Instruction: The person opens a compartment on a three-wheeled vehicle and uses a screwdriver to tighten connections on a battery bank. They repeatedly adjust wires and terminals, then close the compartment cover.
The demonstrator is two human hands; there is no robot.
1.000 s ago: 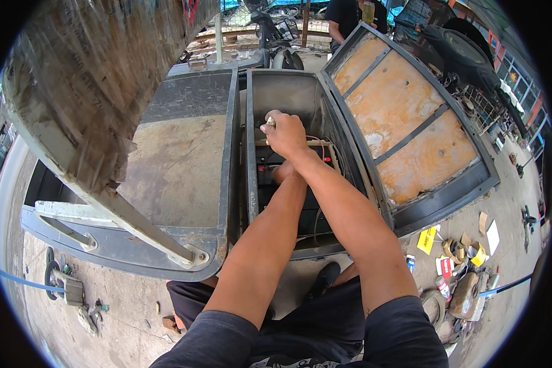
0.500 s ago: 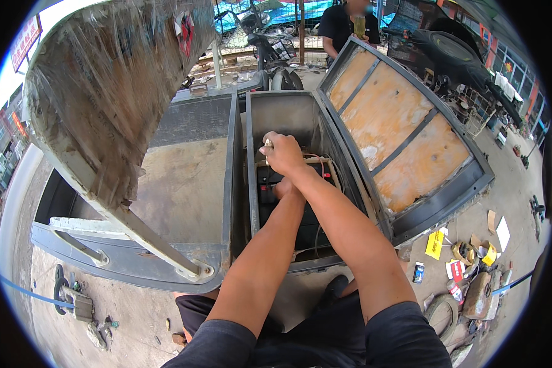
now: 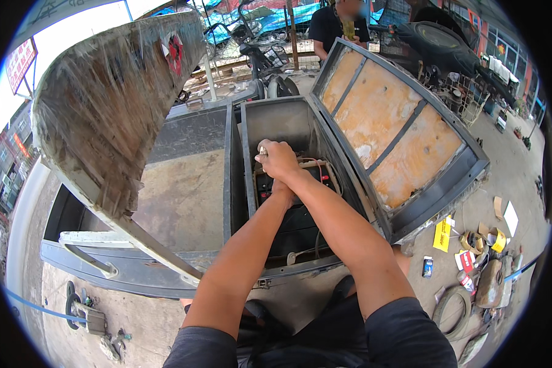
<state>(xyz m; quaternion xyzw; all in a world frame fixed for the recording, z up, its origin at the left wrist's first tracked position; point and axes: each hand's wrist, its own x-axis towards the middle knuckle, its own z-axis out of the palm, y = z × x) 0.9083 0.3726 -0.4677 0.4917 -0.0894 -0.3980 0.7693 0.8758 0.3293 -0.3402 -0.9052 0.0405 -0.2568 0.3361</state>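
Both my arms reach into an open metal compartment (image 3: 278,115), crossing near the wrists. Closed in a fist, my right hand (image 3: 278,161) is above the compartment's inside, and a small pale bit shows at its thumb side; what it grips cannot be made out. My left hand (image 3: 281,189) lies lower, under the right wrist, close to black batteries (image 3: 293,226) with red terminal parts. Its fingers are hidden. Behind the hands, a thin red wire (image 3: 318,167) runs over the batteries, beside the rim of a light-coloured frame.
The raised lid (image 3: 389,122), with weathered wood panels, leans open at right. A tray bed (image 3: 184,196) adjoins on the left, under a torn, plastic-wrapped seat back (image 3: 113,98). Boxes, a tyre (image 3: 452,313) and scrap lie on the right ground. A person (image 3: 338,30) is beyond the lid.
My view has shifted and tilted slightly. Both hands stay nearly where they were in the compartment, the right one still closed; the left forearm has swung a little outward.
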